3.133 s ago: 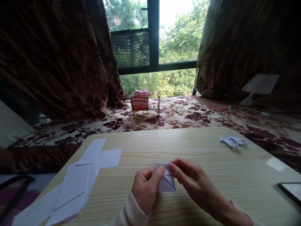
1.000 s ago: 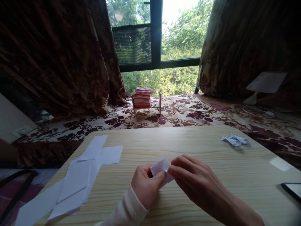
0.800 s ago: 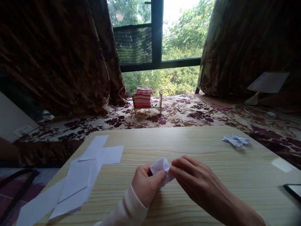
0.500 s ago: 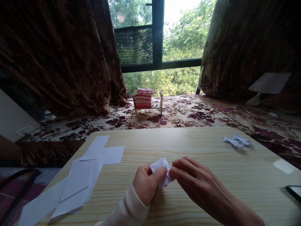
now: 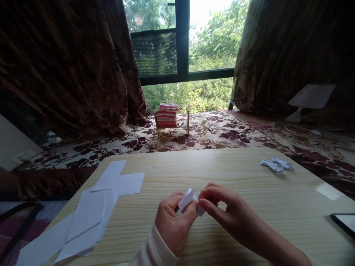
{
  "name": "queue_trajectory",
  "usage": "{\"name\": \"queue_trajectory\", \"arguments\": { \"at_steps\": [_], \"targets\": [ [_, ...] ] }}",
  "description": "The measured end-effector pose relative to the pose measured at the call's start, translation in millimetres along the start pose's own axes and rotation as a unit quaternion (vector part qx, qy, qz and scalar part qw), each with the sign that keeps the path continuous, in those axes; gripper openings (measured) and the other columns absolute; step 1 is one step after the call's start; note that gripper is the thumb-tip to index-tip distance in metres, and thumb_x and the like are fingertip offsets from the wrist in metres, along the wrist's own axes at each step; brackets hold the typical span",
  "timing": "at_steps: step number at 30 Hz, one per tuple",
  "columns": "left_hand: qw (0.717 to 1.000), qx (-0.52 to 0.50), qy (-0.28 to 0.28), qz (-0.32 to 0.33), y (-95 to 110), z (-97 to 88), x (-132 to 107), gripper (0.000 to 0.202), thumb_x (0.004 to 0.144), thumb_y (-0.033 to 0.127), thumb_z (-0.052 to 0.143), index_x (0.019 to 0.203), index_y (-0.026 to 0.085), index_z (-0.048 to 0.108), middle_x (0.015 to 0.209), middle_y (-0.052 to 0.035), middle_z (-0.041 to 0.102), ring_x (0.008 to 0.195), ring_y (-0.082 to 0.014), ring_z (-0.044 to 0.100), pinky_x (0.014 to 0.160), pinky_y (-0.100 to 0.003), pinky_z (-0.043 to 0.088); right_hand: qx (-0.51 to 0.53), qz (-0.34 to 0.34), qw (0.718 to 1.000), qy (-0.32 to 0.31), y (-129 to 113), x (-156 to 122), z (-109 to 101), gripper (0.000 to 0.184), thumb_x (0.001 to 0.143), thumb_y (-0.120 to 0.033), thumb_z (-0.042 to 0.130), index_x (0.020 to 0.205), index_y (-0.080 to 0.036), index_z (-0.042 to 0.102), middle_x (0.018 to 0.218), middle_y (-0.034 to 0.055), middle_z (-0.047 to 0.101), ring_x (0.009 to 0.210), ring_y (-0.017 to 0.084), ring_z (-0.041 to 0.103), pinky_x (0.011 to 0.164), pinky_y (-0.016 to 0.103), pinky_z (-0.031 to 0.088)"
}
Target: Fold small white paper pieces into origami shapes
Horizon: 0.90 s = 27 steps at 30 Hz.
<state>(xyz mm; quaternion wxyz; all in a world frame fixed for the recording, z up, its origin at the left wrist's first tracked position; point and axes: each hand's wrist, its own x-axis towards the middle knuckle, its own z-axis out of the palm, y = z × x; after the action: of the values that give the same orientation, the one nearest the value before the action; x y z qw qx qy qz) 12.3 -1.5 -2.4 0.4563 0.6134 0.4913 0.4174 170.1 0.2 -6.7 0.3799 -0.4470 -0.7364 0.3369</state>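
A small piece of folded white paper (image 5: 187, 198) is held above the light wooden table (image 5: 155, 229). My left hand (image 5: 175, 218) pinches it between thumb and fingers from the left. From the right, my right hand (image 5: 222, 205) closes its thumb and index finger on the paper's right edge. Part of the paper lies hidden behind my left thumb and the right fingertips. Loose white sheets of paper (image 5: 88, 210) overlap one another on the table's left side. Several folded white paper pieces (image 5: 276, 163) lie together at the back right.
A dark-edged device (image 5: 344, 223) sits at the table's right edge. Beyond the table, a small wooden stand (image 5: 188, 123) carries a stack of red-and-white cloths (image 5: 166, 115) on the flowered window seat. A white lamp (image 5: 312, 96) stands at the far right.
The paper has turned in my hands, and a flap now stands up where a flatter face showed. My right fingers have curled, with the thumb now visible. The whole view has shifted slightly.
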Motion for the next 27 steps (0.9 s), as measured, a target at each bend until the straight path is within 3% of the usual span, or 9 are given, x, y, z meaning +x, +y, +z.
{"name": "queue_trajectory", "arguments": {
  "at_steps": [3, 8, 13, 16, 23, 27],
  "targets": [
    [1.000, 0.010, 0.001, 0.018, 2, 0.3, -1, 0.024, 0.076, 0.027, 0.054, 0.056, 0.014, 0.058, 0.061, -0.0002, 0.048, 0.060, -0.0131, 0.045, 0.057, -0.024, 0.036, 0.020, 0.033, 0.999, -0.015, -2, 0, 0, 0.018, 0.086, -0.025, 0.052, 0.071, -0.017, 0.058, 0.067, 0.0005, 0.056, 0.062, 0.013, 0.051, 0.058, 0.024, 0.040],
    [1.000, -0.013, -0.001, -0.006, 2, 1.8, 0, 0.021, 0.074, 0.026, 0.056, 0.057, 0.013, 0.060, 0.058, 0.0004, 0.048, 0.057, -0.0119, 0.043, 0.054, -0.024, 0.035, 0.004, 0.010, 1.000, -0.005, -5, -1, 0, 0.025, 0.088, -0.028, 0.046, 0.065, -0.018, 0.049, 0.065, -0.0006, 0.050, 0.061, 0.013, 0.046, 0.057, 0.024, 0.038],
    [0.989, -0.130, 0.065, -0.041, -8, 2.6, 4, 0.022, 0.072, 0.031, 0.063, 0.061, 0.011, 0.065, 0.057, -0.0003, 0.053, 0.057, -0.0120, 0.044, 0.055, -0.024, 0.036, 0.034, 0.063, 0.996, 0.049, -3, 3, -1, 0.033, 0.090, -0.038, 0.039, 0.067, -0.019, 0.051, 0.064, -0.0007, 0.048, 0.061, 0.013, 0.046, 0.057, 0.024, 0.038],
    [0.981, -0.166, 0.080, -0.060, -13, 2.3, 6, 0.025, 0.069, 0.035, 0.066, 0.066, 0.011, 0.068, 0.058, -0.0007, 0.056, 0.059, -0.0132, 0.048, 0.058, -0.024, 0.037, 0.066, 0.095, 0.993, 0.028, -4, 4, 0, 0.037, 0.089, -0.045, 0.039, 0.068, -0.018, 0.053, 0.064, -0.0004, 0.050, 0.061, 0.013, 0.046, 0.057, 0.024, 0.038],
    [0.980, -0.175, -0.012, -0.099, -12, 6.3, 3, 0.029, 0.065, 0.040, 0.068, 0.071, 0.012, 0.070, 0.058, -0.0008, 0.060, 0.060, -0.0142, 0.051, 0.058, -0.023, 0.039, 0.104, 0.067, 0.992, 0.025, -5, 4, 3, 0.027, 0.086, -0.038, 0.050, 0.072, -0.016, 0.056, 0.065, -0.0008, 0.052, 0.062, 0.012, 0.046, 0.056, 0.023, 0.037],
    [0.985, -0.129, -0.059, -0.094, -9, 6.1, 1, 0.030, 0.069, 0.039, 0.065, 0.077, 0.010, 0.070, 0.061, -0.0017, 0.059, 0.061, -0.0141, 0.050, 0.058, -0.023, 0.039, 0.123, 0.069, 0.990, -0.012, -4, 4, -2, 0.025, 0.085, -0.035, 0.051, 0.069, -0.016, 0.054, 0.063, -0.0016, 0.051, 0.060, 0.012, 0.045, 0.055, 0.022, 0.036]
  ]
}}
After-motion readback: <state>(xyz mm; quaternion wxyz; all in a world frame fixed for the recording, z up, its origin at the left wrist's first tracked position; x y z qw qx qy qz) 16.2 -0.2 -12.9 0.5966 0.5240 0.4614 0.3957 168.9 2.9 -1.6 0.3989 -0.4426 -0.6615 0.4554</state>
